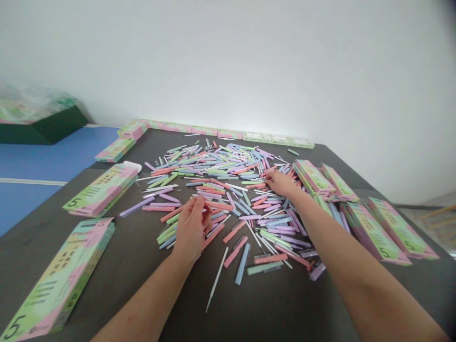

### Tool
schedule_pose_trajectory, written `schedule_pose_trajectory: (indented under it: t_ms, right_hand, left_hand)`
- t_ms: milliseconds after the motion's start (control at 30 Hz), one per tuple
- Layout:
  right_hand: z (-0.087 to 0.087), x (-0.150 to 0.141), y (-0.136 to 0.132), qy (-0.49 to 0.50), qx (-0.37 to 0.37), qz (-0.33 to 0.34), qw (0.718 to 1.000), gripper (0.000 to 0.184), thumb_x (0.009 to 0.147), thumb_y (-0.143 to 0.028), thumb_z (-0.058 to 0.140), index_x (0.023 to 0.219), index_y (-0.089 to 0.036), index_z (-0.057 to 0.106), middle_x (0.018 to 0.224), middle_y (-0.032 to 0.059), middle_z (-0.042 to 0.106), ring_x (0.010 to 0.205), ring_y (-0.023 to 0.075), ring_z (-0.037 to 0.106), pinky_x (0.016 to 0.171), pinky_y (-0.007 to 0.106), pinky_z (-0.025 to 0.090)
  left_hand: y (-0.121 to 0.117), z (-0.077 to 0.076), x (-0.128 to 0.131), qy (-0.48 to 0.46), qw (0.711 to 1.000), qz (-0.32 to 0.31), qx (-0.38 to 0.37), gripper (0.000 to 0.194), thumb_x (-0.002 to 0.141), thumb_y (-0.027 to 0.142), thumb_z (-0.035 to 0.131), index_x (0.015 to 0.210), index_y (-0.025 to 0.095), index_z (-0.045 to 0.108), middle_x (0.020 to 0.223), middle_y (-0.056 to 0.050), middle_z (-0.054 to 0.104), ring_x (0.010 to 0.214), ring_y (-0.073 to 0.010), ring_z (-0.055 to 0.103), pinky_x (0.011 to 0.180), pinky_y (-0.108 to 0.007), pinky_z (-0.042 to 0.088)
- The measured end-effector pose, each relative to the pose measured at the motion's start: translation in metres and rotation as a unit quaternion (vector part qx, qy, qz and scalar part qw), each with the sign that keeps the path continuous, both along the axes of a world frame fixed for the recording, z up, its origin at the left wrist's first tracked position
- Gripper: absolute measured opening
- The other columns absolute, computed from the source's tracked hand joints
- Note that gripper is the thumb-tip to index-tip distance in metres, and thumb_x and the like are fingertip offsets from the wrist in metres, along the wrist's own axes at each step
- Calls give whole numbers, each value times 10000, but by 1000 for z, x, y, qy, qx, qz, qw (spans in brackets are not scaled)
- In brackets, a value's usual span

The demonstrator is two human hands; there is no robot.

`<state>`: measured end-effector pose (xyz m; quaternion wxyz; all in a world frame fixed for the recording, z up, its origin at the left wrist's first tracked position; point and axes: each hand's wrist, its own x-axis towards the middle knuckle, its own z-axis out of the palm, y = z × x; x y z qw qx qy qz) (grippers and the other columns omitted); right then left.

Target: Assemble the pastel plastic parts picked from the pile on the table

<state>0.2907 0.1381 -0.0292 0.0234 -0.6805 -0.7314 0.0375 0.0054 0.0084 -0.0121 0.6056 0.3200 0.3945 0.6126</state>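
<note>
My left hand (194, 225) is closed around a coral pen (221, 205), which sticks out to the right of the fingers. It is low over the near left part of a wide heap of pastel pens (221, 168) in purple, green, blue and coral. My right hand (280, 184) reaches into the right side of the heap, its fingers drawn together among coral pens; what they pinch is hidden. Thin white pen refills (216, 280) lie among the pens, one apart at the near edge. Several pens in front have clear caps, such as a blue pen (242, 264).
Printed pen boxes lie at the left, including an open box (103, 190) and a nearer box (60, 275). More boxes (384, 232) lie at the right, and a row (204, 130) lines the wall. A dark green bin (46, 126) stands on a blue surface (32, 159).
</note>
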Motion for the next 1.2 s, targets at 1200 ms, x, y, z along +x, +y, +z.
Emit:
schedule_pose_trajectory:
  t_ms: [1200]
  right_hand:
    - [20,-3,-28,76,-22,47,996,159,758,-300,592,725,-167,673,753,60,686,724,187,597,626,247,377]
  left_hand:
    - [-1,3,1,-2,1000,-24,-5,211,845,309,531,685,192,458,437,104,306,323,-36,215,313,-140,199]
